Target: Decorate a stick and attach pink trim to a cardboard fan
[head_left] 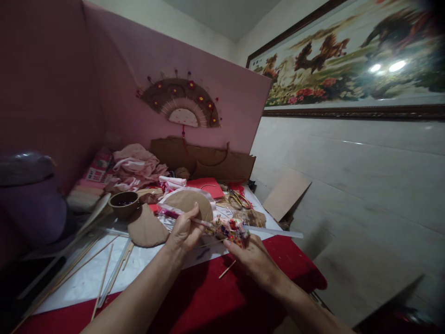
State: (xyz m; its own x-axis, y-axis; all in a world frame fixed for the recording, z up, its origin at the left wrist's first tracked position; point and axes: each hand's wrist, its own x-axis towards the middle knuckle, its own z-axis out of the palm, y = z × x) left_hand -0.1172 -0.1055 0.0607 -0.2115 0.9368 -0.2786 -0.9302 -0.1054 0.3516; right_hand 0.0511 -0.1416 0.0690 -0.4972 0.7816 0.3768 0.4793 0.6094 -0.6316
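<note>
My left hand [184, 230] pinches a slim pale stick [204, 223] between thumb and fingers. A pink and magenta length [169, 211] runs out past the far side of that hand, seemingly part of the same stick. Closed around a small bundle of multicoloured patterned cloth [232, 229] is my right hand [255, 260]. The stick's right end meets the bundle; whether it goes inside is hidden. Just behind my left hand lies an oval cardboard piece [189, 204] with a pale cloth edge. A rounded cardboard piece [146, 227] rests to the left.
A brown bowl [123, 204] with dark contents stands at the left. Scissors [239, 200], red paper [207, 185] and pink cloth [137, 162] lie farther back. Thin sticks [103, 278] spread over the white sheet. A decorated fan [181, 99] hangs on the pink panel [229, 93].
</note>
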